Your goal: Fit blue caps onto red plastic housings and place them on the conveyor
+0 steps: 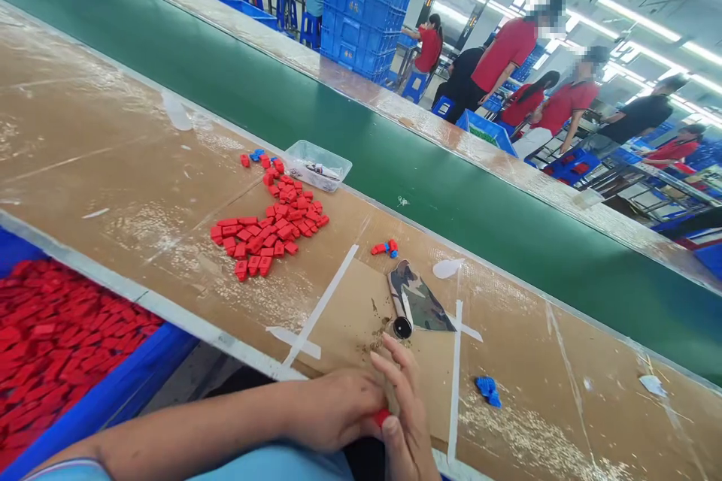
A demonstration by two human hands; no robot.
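red parts (271, 229): glossy plastic | bench (113, 158): taped brown cardboard | belt (350, 143): matt green

Taped-up brown workbench (113, 158) – heap of red plastic pieces (271, 229), clear tray (317, 164), camo-wrapped tool (414, 299), blue scrap (488, 389) lying on it.

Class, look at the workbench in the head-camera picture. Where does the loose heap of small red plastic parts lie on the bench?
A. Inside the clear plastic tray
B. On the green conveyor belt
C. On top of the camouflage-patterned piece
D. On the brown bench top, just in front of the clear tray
D: the red parts lie spread on the brown bench top, on the near side of the clear tray, short of the green conveyor belt.
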